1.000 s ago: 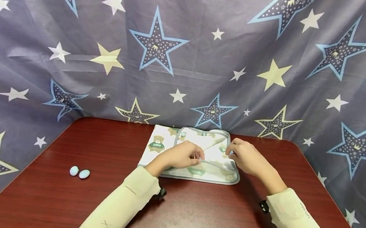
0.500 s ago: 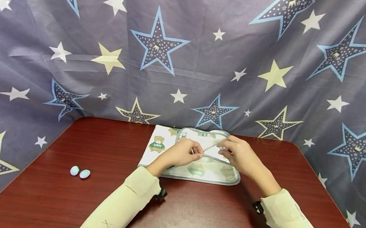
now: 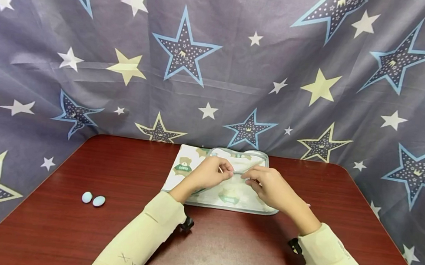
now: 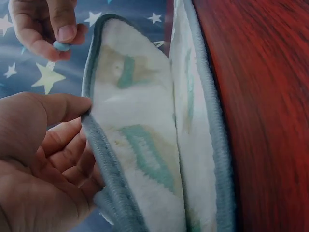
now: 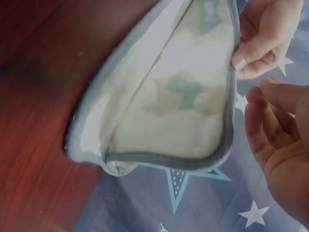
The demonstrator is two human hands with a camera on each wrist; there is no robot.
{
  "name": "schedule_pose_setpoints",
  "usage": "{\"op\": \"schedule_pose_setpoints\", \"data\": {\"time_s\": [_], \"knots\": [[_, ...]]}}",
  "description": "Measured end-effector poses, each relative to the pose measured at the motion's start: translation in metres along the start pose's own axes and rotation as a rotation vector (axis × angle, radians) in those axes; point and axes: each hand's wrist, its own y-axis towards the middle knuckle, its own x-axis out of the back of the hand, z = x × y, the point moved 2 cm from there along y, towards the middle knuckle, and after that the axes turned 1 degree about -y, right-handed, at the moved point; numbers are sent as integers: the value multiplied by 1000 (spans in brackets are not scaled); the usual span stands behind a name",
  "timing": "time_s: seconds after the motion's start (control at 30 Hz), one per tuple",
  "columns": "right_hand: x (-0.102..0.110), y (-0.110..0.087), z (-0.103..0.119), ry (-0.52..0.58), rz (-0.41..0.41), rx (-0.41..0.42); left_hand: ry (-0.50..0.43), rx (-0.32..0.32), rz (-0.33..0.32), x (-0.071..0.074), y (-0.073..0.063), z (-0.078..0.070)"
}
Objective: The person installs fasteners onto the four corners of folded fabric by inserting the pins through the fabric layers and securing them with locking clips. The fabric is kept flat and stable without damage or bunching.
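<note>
A white cloth (image 3: 229,195) printed with teddy bears and trimmed in grey-blue lies folded at the back of the table. My left hand (image 3: 212,172) pinches the edge of its upper layer between thumb and finger and holds it raised. In the left wrist view a gap shows between the lifted layer (image 4: 140,101) and the lower layer (image 4: 195,125). Just right of that edge is my right hand (image 3: 269,187), thumb and fingertips pinching a small light-blue egg (image 4: 62,46). Most of this egg is hidden by the fingers, and the right wrist view does not show it.
Two light-blue eggs, one rounder (image 3: 87,197) and one longer (image 3: 99,201), lie on the table's left side. The dark red table (image 3: 222,256) ends at a star-printed curtain (image 3: 220,63) just behind the cloth.
My left hand has raised the cloth's edge, moving slightly up in the head view. My right hand has come left toward it with the egg. The two eggs on the left stay put.
</note>
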Motion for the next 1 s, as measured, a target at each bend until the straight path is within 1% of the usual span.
{"op": "schedule_pose_setpoints", "data": {"time_s": [0.13, 0.23, 0.33, 0.43, 0.7, 1.0], "knots": [[-4, -1, 3, -27, 34, -19, -20, 9, -16, 3, 0, -2], [-5, -1, 5, -72, 46, -14, -42, 11, -22, 5, -1, -4], [-6, -1, 6, -116, 43, -17, -55, 11, -28, 7, -2, -5], [-7, 0, 7, -151, 36, -44, -56, 15, -28, 9, -2, -6], [-13, 0, 4, -154, 27, -89, -43, 19, -33, 12, -2, -5], [-19, 1, -2, -181, 42, -123, -51, -2, -25, 15, -2, -6]]}}
